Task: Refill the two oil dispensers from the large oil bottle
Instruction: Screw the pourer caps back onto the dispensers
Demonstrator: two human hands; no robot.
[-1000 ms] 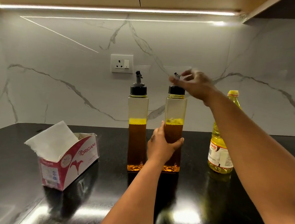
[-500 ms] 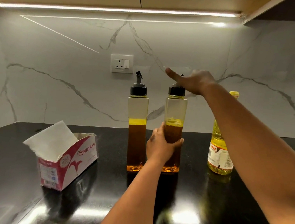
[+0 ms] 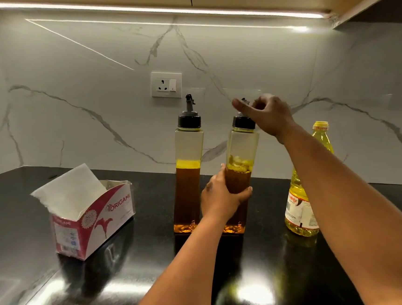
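Head view recorded the left hand (image 3: pixel 220 197) grasping the right oil dispenser (image 3: pixel 239 180) on the tabletop (image 3: pixel 282 269) while the right hand (image 3: pixel 266 114) pinched its spout cap (image 3: pixel 244 122), evidently uncapping; next, lifting the large oil bottle (image 3: pixel 305 198) nearby.

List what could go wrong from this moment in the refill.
1. The right hand works at the spout cap of the right dispenser, which is tall and narrow; a hard twist could tip it, though the left hand grips its body.
2. The left dispenser stands close beside it and could be knocked over.
3. The right forearm crosses in front of the oil bottle and might bump it.
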